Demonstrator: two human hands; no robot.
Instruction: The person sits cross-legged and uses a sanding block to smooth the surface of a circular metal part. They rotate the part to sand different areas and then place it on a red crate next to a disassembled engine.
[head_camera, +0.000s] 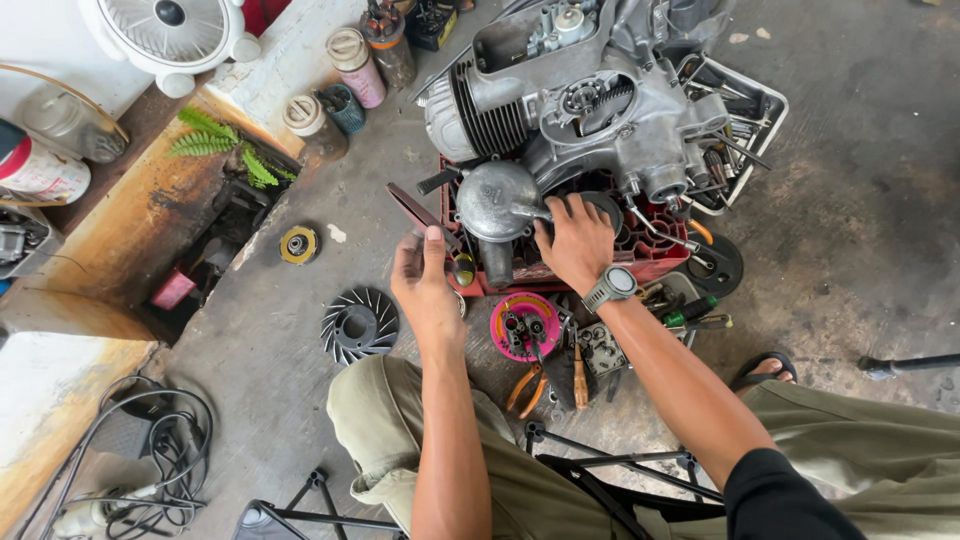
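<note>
A grey metal engine (590, 100) rests on a red plastic crate (650, 250) on the concrete floor. My right hand (575, 240), with a grey wristwatch, presses on a round silver engine cover (495, 200) at the crate's near edge. My left hand (428, 285) holds a dark red-handled tool (415, 210) just left of that cover, its tip pointing up and left.
A finned fan wheel (358, 325) and a small yellow disc (298, 244) lie to the left. A pink bowl of small parts (525, 325), orange-handled pliers (528, 388) and screwdrivers (700, 315) lie near my knees. A white tool tray (745, 120) sits behind the engine. Spray cans (355, 65) stand at the back.
</note>
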